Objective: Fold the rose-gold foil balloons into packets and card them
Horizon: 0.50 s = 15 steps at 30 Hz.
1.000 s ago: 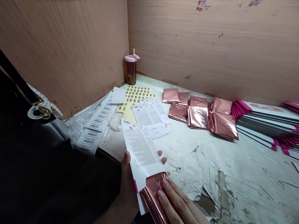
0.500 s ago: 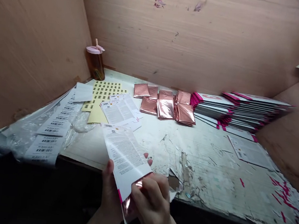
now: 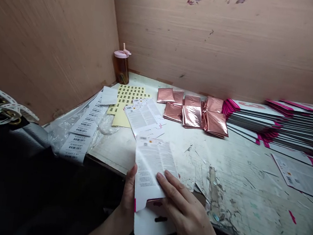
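My left hand (image 3: 129, 190) grips the left edge of a white cardboard packet (image 3: 153, 158), its thumb along the side. Small grey text covers the packet's upper face, and a pink strip runs by its lower left edge. A flap with a dark hang hole (image 3: 161, 219) extends from the packet's near end. Across the face lie the outstretched fingers of my right hand (image 3: 183, 207); its thumb is hidden. Any foil inside the packet is almost wholly out of sight. Just beyond, flat printed packets (image 3: 142, 116) overlap on the worn white table (image 3: 237, 172).
Rose-gold foil pouches (image 3: 192, 116) lie in small piles at the back. Stacked pink-edged packets (image 3: 257, 121) stand to their right, with a single packet (image 3: 299, 175) nearer. Left are barcode labels (image 3: 83, 130), yellow sticker sheets (image 3: 120, 123), clear plastic and a lidded cup (image 3: 121, 68).
The rose-gold foil has gone into the packet, and the hang-hole flap now shows. My right hand has moved from the opening onto the printed face. The view swung right, then partly back.
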Each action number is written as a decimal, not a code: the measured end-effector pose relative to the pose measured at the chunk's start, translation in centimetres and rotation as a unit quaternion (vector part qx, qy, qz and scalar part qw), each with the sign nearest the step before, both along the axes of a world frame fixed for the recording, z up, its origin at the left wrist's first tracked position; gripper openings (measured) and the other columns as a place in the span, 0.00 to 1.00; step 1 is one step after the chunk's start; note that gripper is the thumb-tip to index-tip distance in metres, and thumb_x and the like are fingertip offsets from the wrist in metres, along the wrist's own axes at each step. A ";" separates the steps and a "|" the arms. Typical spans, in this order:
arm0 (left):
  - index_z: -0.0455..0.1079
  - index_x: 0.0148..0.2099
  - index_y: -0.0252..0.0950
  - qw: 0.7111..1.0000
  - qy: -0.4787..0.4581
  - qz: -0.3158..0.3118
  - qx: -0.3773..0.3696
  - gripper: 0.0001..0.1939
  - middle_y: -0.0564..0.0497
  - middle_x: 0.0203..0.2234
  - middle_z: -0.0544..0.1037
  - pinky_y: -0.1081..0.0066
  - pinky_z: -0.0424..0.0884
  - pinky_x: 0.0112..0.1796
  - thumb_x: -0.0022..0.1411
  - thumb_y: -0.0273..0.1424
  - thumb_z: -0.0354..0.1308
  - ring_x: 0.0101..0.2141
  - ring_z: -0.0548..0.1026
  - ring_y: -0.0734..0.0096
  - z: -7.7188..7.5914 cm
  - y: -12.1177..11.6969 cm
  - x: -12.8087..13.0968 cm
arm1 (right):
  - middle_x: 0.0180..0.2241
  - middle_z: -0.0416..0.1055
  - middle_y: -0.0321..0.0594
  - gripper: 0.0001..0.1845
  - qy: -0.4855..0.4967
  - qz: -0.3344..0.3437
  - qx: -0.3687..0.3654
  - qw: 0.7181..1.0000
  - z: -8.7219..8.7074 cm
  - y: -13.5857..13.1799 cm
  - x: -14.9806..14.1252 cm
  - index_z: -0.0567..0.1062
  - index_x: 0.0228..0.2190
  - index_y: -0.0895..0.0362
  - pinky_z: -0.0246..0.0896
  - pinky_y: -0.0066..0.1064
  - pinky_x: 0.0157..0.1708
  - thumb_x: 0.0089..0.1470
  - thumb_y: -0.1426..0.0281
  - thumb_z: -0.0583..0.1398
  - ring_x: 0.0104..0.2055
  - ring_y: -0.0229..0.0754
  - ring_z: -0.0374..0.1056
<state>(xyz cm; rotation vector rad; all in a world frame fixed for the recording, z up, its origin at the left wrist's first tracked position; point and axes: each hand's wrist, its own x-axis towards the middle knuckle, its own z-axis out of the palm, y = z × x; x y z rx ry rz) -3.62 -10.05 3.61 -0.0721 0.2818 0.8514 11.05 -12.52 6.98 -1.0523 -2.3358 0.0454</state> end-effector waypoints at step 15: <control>0.72 0.52 0.30 0.320 0.863 -0.085 0.381 0.24 0.37 0.39 0.79 0.55 0.72 0.41 0.65 0.46 0.54 0.44 0.76 0.45 1.1 5.6 -4.5 | 0.36 0.70 0.50 0.09 -0.063 -0.005 0.030 0.998 -5.7 4.3 2.0 0.74 0.40 0.64 0.65 0.41 0.37 0.62 0.78 0.54 0.40 0.49 0.62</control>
